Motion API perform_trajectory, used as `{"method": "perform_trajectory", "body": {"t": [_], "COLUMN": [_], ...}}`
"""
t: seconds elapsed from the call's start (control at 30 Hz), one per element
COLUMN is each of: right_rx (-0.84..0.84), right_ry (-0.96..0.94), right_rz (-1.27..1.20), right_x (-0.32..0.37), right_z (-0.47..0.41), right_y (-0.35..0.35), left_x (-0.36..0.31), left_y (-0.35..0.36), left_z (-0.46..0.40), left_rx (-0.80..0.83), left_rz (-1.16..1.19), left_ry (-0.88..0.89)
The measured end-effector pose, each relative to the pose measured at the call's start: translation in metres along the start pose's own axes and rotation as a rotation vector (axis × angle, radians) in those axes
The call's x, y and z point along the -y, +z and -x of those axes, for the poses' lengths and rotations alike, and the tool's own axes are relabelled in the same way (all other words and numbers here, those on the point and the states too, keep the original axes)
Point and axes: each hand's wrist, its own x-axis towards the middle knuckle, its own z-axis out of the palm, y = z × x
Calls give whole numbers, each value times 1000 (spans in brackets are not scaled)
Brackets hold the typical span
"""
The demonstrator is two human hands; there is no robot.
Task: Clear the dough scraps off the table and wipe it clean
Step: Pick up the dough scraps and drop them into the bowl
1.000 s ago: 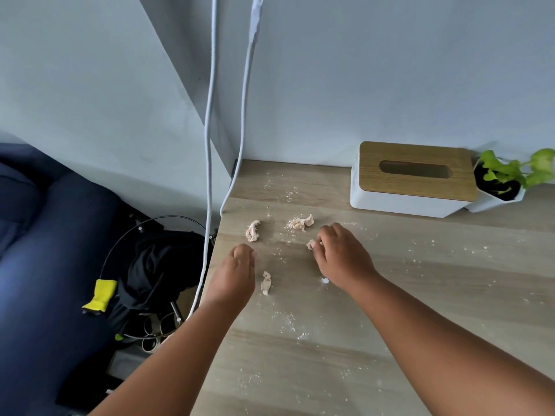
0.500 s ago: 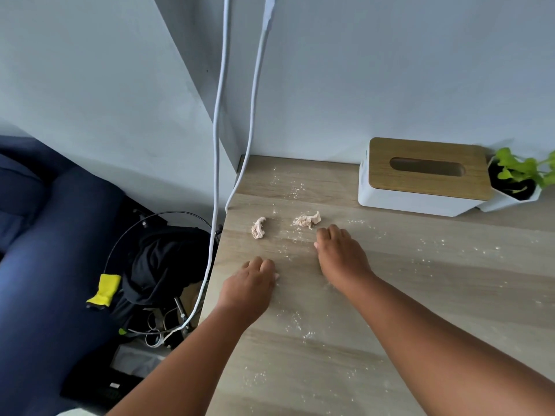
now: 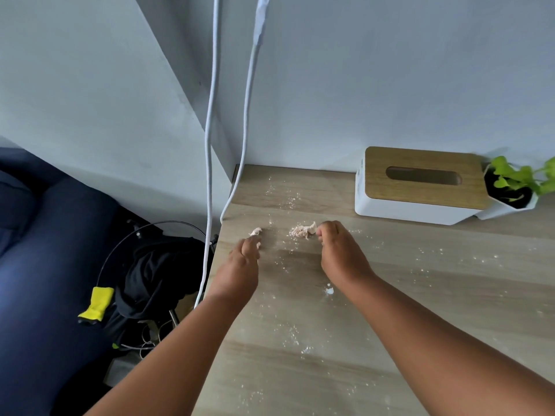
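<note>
Pinkish dough scrap is being pinched by curled right hand; small scrap near the table's left edge is being touched by the half-closed left hand.

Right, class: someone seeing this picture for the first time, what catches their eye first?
Two bare hands at the table's left end: the left hand reaches for a small dough scrap, the right hand touches a bigger scrap. Flour speckles the table. A tissue box sits at the back.
</note>
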Motion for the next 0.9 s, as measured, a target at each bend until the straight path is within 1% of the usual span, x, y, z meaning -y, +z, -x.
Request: {"method": "perform_trajectory", "body": {"t": [0.1, 0.17, 0.3, 0.43, 0.57, 0.63, 0.77, 0.9], "right_rx": [-55, -90, -145, -136, -122, -115, -109, -95], "right_ry": [-47, -71, -84, -91, -102, -114, -137, -162], "right_rz": [-9, 26, 134, 220, 271, 275, 265, 265], "right_x": [2, 3, 3, 2, 3, 3, 5, 5], "right_z": [-5, -9, -17, -25, -30, -33, -37, -35], "right_y": [-2, -2, 2, 6, 10, 12, 16, 21], "left_x": [1, 1, 2, 4, 4, 4, 2, 3], "left_y": [-4, -6, -5, -1, 2, 2, 4, 7], "left_z": [-12, -18, -25, -32, -37, -40, -46, -48], "left_rx": [-70, -97, -72, -51, -20, 5, 29, 61], "left_rz": [70, 46, -36, -57, -135, -178, -227, -256], "left_ry": [-5, 8, -58, -111, -164, -152, -75, -53]}}
